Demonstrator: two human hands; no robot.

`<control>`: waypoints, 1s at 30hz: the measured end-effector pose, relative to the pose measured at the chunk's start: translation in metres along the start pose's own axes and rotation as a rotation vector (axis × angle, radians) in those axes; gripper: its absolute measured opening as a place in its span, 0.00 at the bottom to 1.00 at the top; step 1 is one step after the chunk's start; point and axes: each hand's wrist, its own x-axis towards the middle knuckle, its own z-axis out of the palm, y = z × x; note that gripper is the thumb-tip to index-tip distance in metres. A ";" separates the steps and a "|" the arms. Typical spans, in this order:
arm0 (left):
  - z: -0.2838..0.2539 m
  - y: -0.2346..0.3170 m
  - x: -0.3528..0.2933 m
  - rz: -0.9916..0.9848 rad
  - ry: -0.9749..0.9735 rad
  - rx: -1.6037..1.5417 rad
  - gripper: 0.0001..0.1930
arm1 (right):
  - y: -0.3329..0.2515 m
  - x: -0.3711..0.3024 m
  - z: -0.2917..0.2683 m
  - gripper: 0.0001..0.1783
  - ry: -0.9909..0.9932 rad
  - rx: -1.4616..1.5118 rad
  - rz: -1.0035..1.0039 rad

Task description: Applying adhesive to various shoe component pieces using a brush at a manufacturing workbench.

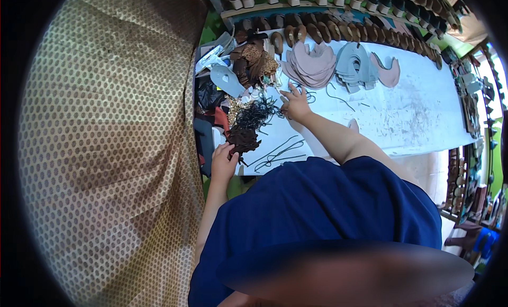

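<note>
My left hand [224, 161] rests at the table's left front corner, its fingers apart beside a heap of dark brown strips [243, 141]. Its fingertips touch or nearly touch that heap. Farther in, my right hand [296, 105] reaches over the white tabletop with fingers spread and nothing visible in them. Just left of it lies a tangle of thin black cords [255, 113]. Several long dark braided cords [279, 154] lie loose close to my body. More thin cord [341, 96] curves across the surface to the right of my right hand.
Stacked curved pink pieces [309, 68] and grey pieces [353, 69] lie toward the table's [423, 98] far side. Brown and leopard-patterned material [255, 62] is heaped at the far left. Rows of shoe lasts [338, 30] line the back. A patterned curtain [111, 148] hangs at left.
</note>
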 end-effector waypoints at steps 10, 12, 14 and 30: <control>-0.001 0.015 0.013 0.077 -0.018 0.020 0.19 | 0.010 -0.034 0.011 0.09 0.206 -0.014 0.078; 0.000 0.021 0.013 0.081 -0.002 0.008 0.19 | 0.033 -0.048 -0.001 0.06 0.242 0.131 0.223; 0.002 0.030 0.013 0.091 0.007 0.015 0.19 | 0.072 -0.067 -0.006 0.06 0.395 0.158 0.231; 0.110 0.164 0.008 0.076 -0.072 -0.001 0.19 | 0.214 -0.234 -0.091 0.08 0.066 0.074 0.518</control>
